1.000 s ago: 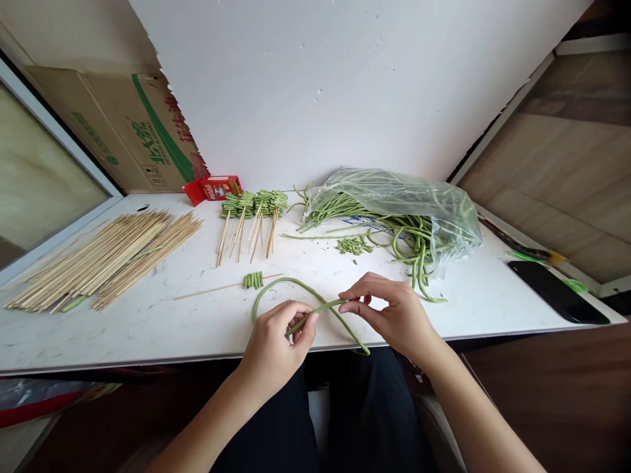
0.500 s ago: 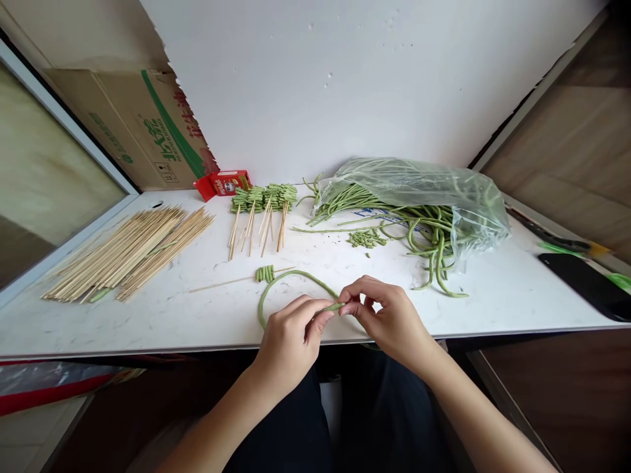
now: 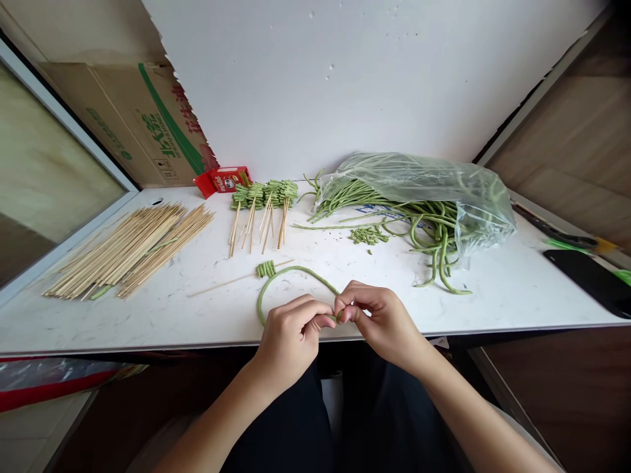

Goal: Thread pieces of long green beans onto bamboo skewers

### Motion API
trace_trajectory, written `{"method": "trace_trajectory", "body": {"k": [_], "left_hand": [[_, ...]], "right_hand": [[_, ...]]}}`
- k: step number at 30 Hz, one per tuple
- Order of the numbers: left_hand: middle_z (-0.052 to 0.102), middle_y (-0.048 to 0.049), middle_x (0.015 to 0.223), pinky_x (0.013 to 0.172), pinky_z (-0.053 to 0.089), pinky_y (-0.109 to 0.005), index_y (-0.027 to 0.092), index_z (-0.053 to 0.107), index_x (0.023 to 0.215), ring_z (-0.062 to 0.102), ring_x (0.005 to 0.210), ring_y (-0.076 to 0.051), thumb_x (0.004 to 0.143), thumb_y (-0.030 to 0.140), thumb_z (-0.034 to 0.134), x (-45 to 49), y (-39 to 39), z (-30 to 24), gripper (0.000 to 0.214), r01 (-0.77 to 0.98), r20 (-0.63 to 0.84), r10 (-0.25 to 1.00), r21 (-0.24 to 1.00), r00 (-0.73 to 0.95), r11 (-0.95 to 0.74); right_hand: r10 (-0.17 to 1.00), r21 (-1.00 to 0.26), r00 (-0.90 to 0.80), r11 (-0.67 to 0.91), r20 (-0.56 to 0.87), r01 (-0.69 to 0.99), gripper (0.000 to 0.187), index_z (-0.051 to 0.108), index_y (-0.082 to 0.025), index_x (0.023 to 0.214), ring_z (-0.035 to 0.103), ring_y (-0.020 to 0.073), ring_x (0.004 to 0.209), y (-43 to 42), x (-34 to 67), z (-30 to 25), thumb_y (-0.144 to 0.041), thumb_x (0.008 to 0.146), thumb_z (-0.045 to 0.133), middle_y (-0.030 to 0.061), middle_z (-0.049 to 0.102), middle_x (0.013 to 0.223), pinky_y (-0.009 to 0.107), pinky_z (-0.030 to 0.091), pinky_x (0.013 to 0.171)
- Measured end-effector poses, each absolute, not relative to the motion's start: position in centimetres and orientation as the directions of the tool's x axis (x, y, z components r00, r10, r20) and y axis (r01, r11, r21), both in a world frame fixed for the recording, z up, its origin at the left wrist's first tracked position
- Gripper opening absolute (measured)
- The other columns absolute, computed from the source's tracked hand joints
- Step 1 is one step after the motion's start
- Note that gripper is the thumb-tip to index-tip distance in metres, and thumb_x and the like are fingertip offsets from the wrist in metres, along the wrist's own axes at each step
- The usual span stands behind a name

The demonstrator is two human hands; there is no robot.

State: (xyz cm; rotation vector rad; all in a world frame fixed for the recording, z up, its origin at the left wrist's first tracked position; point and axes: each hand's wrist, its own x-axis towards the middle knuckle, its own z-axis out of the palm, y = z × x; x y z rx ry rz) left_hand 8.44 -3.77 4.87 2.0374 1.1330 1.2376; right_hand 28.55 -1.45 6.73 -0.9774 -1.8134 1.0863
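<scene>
My left hand (image 3: 290, 338) and my right hand (image 3: 382, 318) meet at the near edge of the white table (image 3: 148, 315). Both pinch one long green bean (image 3: 280, 279), fingertips almost touching. The bean arcs away over the table in a loop and comes back to my fingers. Just beyond the loop lies a bamboo skewer (image 3: 221, 284) with a few short bean pieces (image 3: 266, 268) threaded on its end.
A pile of bare skewers (image 3: 133, 246) lies left. Finished bean skewers (image 3: 261, 203) sit at the back by a red box (image 3: 224, 180). A plastic bag of long beans (image 3: 419, 197) lies right, cut pieces (image 3: 369, 235) before it. A black phone (image 3: 591, 279) at far right.
My two hands have drawn together along the bean until the fingertips nearly touch; the free stretch between them has shrunk. The view has shifted slightly.
</scene>
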Motion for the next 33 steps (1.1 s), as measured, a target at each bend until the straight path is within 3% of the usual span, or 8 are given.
{"method": "trace_trajectory", "body": {"k": [5, 12, 15, 17, 22, 26, 30, 33], "left_hand": [[0.076, -0.0019, 0.083, 0.069, 0.053, -0.023, 0.020, 0.073, 0.093, 0.071, 0.075, -0.013, 0.100, 0.013, 0.064, 8.5, -3.6, 5.2, 0.012, 0.336, 0.409, 0.874, 0.810, 0.261, -0.480], [0.076, -0.0033, 0.083, 0.070, 0.055, -0.023, 0.019, 0.073, 0.093, 0.072, 0.076, -0.014, 0.101, 0.017, 0.063, 8.5, -3.9, 5.3, 0.013, 0.289, 0.349, 0.896, 0.859, 0.273, -0.423], [0.074, -0.0031, 0.079, 0.066, 0.055, -0.022, 0.018, 0.072, 0.089, 0.070, 0.071, -0.013, 0.100, 0.013, 0.060, 8.1, -3.6, 5.4, 0.016, 0.294, 0.339, 0.910, 0.868, 0.239, -0.400], [0.073, -0.0033, 0.079, 0.065, 0.055, -0.022, 0.017, 0.072, 0.090, 0.069, 0.070, -0.013, 0.101, 0.017, 0.061, 7.9, -3.3, 5.4, 0.015, 0.284, 0.323, 0.923, 0.883, 0.209, -0.374], [0.074, -0.0047, 0.084, 0.069, 0.057, -0.024, 0.017, 0.073, 0.098, 0.072, 0.075, -0.015, 0.103, 0.033, 0.065, 7.8, -3.2, 5.3, 0.019, 0.256, 0.254, 0.944, 0.918, 0.209, -0.303], [0.075, -0.0069, 0.094, 0.073, 0.057, -0.026, 0.018, 0.075, 0.105, 0.072, 0.084, -0.017, 0.105, 0.031, 0.061, 8.2, -3.5, 5.1, 0.019, 0.302, 0.252, 0.936, 0.898, 0.244, -0.321], [0.076, -0.0094, 0.103, 0.075, 0.059, -0.027, 0.018, 0.075, 0.110, 0.072, 0.092, -0.019, 0.105, 0.027, 0.060, 8.5, -3.6, 5.2, 0.019, 0.331, 0.279, 0.927, 0.875, 0.252, -0.353], [0.075, -0.0101, 0.108, 0.076, 0.060, -0.026, 0.019, 0.076, 0.115, 0.071, 0.094, -0.019, 0.104, 0.025, 0.060, 8.5, -3.6, 5.6, 0.020, 0.331, 0.290, 0.923, 0.871, 0.252, -0.364]], "right_hand": [[0.903, -0.978, -0.397, 0.203, 0.166, 0.051, 0.008, 0.079, -0.021, 0.085, 0.065, 0.0171, 0.077, -1.2, 29.1, 6.7, -0.023, 0.092, 0.077, 0.0032, 0.072, 0.082, 0.029, 0.050, 0.073], [0.865, -0.988, -0.494, 0.011, 0.085, -0.151, 0.026, 0.076, -0.019, 0.082, 0.058, 0.0140, 0.067, -0.1, 29.5, 5.1, -0.043, 0.089, 0.084, 0.0029, 0.068, 0.074, 0.027, 0.045, 0.063], [0.896, -0.956, -0.437, -0.059, 0.076, -0.288, 0.032, 0.074, -0.021, 0.081, 0.046, 0.0107, 0.056, 0.8, 30.6, 4.1, -0.050, 0.087, 0.084, 0.0013, 0.064, 0.070, 0.025, 0.034, 0.050], [0.938, -0.956, -0.342, -0.042, 0.062, -0.291, 0.033, 0.074, -0.021, 0.080, 0.045, 0.0102, 0.054, 1.7, 31.7, 3.7, -0.051, 0.082, 0.088, 0.0019, 0.066, 0.071, 0.025, 0.034, 0.048], [0.998, -0.991, 0.003, 0.062, 0.063, 0.118, 0.046, 0.081, -0.019, 0.092, 0.060, 0.0168, 0.063, 4.5, 34.8, 3.8, -0.053, 0.066, 0.096, 0.0093, 0.077, 0.084, 0.029, 0.045, 0.052], [0.972, -0.870, 0.137, 0.102, 0.190, 0.482, 0.043, 0.084, -0.018, 0.094, 0.070, 0.0245, 0.080, 8.0, 36.7, 3.8, -0.054, 0.071, 0.089, 0.0128, 0.081, 0.093, 0.037, 0.054, 0.073], [0.950, -0.758, 0.164, 0.100, 0.265, 0.644, 0.035, 0.084, -0.016, 0.092, 0.065, 0.0237, 0.074, 12.1, 37.5, 4.0, -0.046, 0.074, 0.082, 0.0133, 0.081, 0.089, 0.039, 0.052, 0.075], [0.958, -0.713, 0.150, 0.073, 0.245, 0.697, 0.031, 0.085, -0.015, 0.093, 0.064, 0.0234, 0.073, 14.3, 37.8, 4.0, -0.039, 0.075, 0.080, 0.0114, 0.079, 0.081, 0.038, 0.050, 0.075]]}}
